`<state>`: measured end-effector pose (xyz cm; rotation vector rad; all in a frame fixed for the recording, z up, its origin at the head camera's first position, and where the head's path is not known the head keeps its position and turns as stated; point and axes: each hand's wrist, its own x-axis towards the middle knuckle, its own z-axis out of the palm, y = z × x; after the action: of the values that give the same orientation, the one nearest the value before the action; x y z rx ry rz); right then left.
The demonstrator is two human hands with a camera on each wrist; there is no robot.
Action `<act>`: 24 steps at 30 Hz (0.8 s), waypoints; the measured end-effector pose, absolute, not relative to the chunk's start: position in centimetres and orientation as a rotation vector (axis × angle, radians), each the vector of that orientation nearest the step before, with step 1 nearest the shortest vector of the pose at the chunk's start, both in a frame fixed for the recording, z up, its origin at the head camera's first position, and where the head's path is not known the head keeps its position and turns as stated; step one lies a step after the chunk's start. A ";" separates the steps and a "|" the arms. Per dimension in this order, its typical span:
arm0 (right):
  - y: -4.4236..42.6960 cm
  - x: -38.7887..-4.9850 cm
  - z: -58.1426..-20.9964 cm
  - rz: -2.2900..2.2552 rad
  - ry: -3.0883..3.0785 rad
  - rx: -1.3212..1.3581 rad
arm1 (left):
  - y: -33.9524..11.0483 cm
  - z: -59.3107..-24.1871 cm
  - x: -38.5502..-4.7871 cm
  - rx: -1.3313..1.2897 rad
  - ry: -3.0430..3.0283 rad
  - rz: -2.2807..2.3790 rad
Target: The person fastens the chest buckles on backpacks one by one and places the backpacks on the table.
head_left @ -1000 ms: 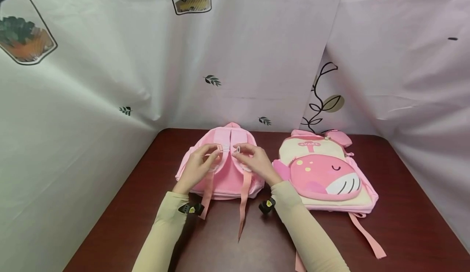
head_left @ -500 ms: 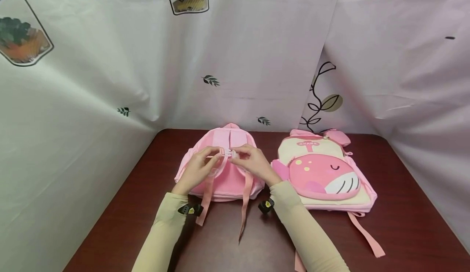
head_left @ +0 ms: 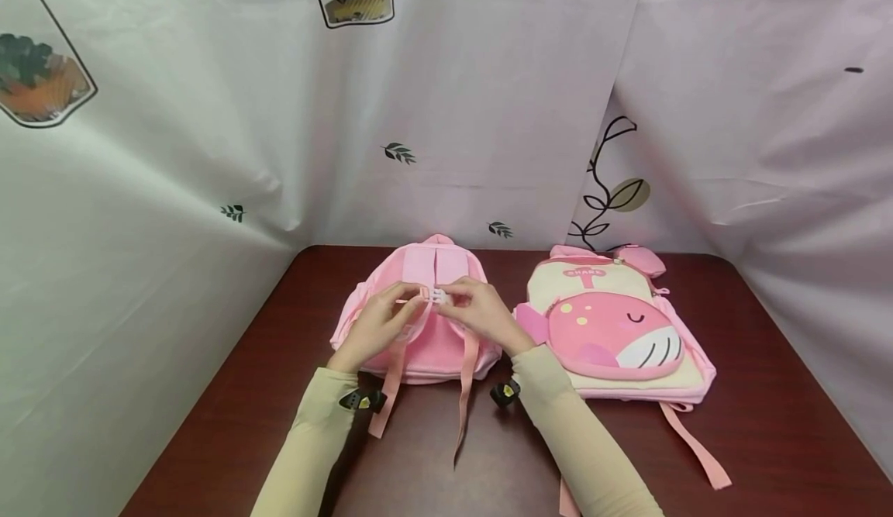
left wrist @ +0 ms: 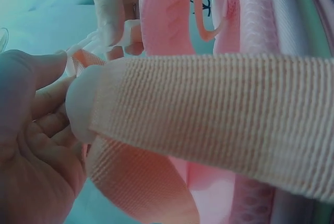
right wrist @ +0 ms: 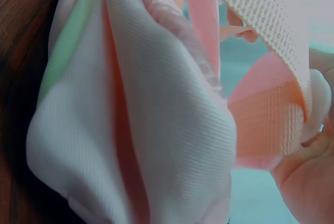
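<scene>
A pink backpack stands at the middle of the table, its shoulder straps facing me. In front of these straps, a white side-release buckle sits between both hands. My left hand pinches its left half, which carries orange webbing; my right hand pinches the right half between thumb and fingers. The halves meet, but whether they are locked I cannot tell. In the left wrist view a broad webbing strap crosses before the left hand. A white plastic piece shows beside the right palm in the right wrist view.
To the right lies a cream and pink backpack with a whale front pocket, a loose strap trailing forward. Two webbing ends hang down from the middle backpack. A printed white curtain closes off the table's back.
The hands have drawn closer together. The buckle halves were apart a second ago and now meet, prongs visible between the fingers. The backpacks have stayed in place.
</scene>
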<state>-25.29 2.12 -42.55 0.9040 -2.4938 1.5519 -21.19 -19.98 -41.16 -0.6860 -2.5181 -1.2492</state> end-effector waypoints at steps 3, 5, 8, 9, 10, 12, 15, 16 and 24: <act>2.3 -25.4 -42.7 1.554 -2.489 0.949 | -20.0 -41.3 -21.2 -0.668 -2.512 -1.246; 2.5 -25.4 -42.8 1.579 -2.491 0.959 | -20.0 -41.3 -21.2 -0.657 -2.509 -1.250; 2.8 -25.4 -42.8 1.658 -2.497 0.933 | -20.0 -41.4 -21.3 -0.651 -2.508 -1.254; 2.9 -25.4 -42.8 1.685 -2.500 0.916 | -20.0 -41.4 -21.3 -0.651 -2.508 -1.257; 2.9 -25.4 -42.8 1.714 -2.496 0.905 | -20.0 -41.4 -21.3 -0.652 -2.508 -1.259; 3.0 -25.3 -42.8 1.755 -2.485 0.886 | -20.0 -41.5 -21.3 -0.654 -2.511 -1.260; 3.0 -25.3 -42.9 1.779 -2.465 0.874 | -20.1 -41.4 -21.3 -0.657 -2.518 -1.261; 3.0 -25.3 -42.9 1.770 -2.460 0.875 | -20.1 -41.4 -21.3 -0.657 -2.521 -1.257; 3.1 -25.1 -43.0 1.542 -2.437 0.969 | -20.2 -41.6 -21.3 -0.702 -2.515 -1.188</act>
<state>-25.07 3.07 -43.04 0.9695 -2.4371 1.5415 -21.30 -20.23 -41.61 -0.7019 -2.5151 -1.1883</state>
